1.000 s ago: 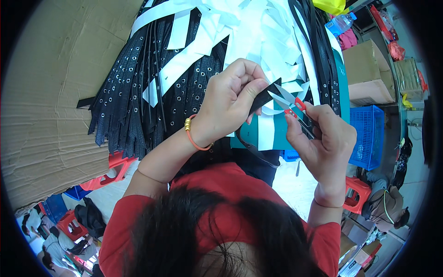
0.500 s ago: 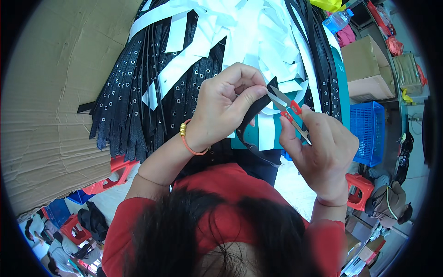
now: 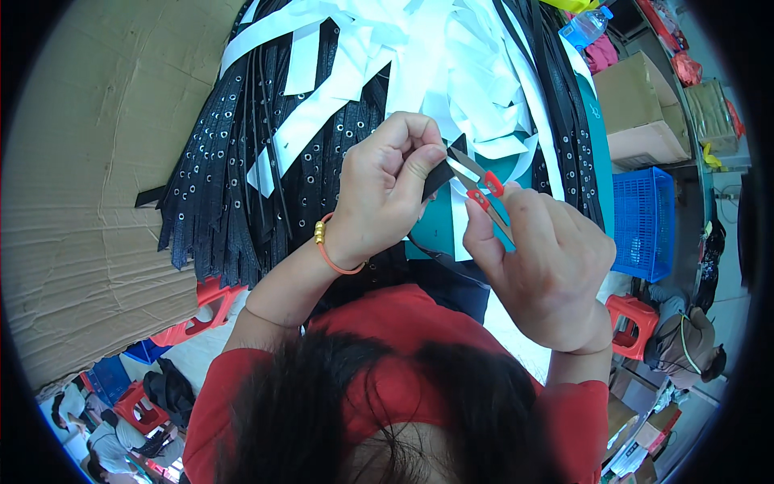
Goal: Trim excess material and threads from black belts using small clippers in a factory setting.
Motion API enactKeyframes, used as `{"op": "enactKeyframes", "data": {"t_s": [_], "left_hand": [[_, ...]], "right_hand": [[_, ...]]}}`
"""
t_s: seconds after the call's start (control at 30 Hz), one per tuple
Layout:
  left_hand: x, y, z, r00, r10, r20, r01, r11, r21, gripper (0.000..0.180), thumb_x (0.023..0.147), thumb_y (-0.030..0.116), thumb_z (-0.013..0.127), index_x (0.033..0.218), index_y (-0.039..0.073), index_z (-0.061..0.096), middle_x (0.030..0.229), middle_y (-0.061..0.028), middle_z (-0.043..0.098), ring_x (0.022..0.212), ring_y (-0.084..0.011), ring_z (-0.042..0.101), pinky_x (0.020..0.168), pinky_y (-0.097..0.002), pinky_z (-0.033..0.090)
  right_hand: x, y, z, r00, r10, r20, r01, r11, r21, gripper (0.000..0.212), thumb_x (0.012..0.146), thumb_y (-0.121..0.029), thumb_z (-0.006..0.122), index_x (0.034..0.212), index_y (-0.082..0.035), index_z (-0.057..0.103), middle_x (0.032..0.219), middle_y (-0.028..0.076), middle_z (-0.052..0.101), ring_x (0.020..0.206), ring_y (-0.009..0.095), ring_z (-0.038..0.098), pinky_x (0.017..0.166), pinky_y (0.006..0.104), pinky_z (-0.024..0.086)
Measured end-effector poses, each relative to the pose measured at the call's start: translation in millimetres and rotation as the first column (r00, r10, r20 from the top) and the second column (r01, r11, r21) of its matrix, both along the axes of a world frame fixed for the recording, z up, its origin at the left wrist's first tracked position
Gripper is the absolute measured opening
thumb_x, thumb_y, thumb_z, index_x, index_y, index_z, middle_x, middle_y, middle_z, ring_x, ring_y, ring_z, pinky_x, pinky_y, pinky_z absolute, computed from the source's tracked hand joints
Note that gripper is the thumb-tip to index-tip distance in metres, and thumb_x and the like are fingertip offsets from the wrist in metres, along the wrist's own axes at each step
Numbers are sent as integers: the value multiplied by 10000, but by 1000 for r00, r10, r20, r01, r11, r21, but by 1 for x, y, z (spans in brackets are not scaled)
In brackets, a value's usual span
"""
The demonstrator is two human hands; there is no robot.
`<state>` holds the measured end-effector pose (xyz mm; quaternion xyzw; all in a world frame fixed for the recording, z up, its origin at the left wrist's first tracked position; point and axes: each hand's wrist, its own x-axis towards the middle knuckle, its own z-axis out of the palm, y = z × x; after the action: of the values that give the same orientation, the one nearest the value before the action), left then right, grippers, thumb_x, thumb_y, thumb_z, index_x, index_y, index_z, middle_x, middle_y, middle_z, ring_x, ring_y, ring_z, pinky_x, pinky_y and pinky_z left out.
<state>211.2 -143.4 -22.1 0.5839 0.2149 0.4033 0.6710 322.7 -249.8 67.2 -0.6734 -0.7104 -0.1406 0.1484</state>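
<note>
My left hand pinches a black strap between thumb and fingers, above the front of the pile. In my right hand is a pair of thread snips with red grips. The blades are spread and their tips reach the strap beside my left thumb. Beneath and beyond my hands lie many black straps with metal eyelets, and white strips heaped over them. The lower part of the held strap is partly hidden behind my left hand.
A large cardboard sheet fills the left side. To the right are a blue plastic basket, a cardboard box, a red stool and a water bottle. Other people sit at the lower left.
Both hands have shifted slightly left, the right one with the snips. The strap's end lies differently: its long hanging curve by my left hand no longer shows as clearly.
</note>
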Motion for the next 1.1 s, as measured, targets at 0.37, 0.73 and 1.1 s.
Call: {"op": "enactKeyframes", "data": {"t_s": [0.37, 0.73, 1.1], "left_hand": [[0, -2, 3, 999, 32, 29, -31, 999, -36, 16, 880, 26, 492, 878, 10, 492, 628, 13, 511, 512, -11, 447, 449, -166, 354], [5, -3, 13, 1000, 20, -2, -20, 993, 118, 100, 889, 0, 456, 987, -6, 435, 815, -93, 585, 559, -41, 491, 453, -161, 372], [-21, 0, 43, 853, -361, 377, 512, 720, -468, 366, 843, 19, 465, 1187, -43, 354, 977, -211, 595, 862, -254, 626, 768, -375, 520]], "right_hand": [[1, 6, -4, 996, 81, 44, -83, 995, 51, 223, 706, -137, 713, 786, -7, 550, 552, 46, 479, 430, 157, 469, 389, 268, 339], [30, 54, -18, 31, -320, -947, -10, 947, -320, 189, 742, -148, 656, 714, 24, 582, 570, -43, 515, 494, 2, 390, 455, 169, 255], [34, 64, 14, -176, -273, -946, -75, 962, -264, 158, 739, -129, 632, 651, -41, 535, 493, -53, 428, 368, 8, 319, 349, 177, 179]]}}
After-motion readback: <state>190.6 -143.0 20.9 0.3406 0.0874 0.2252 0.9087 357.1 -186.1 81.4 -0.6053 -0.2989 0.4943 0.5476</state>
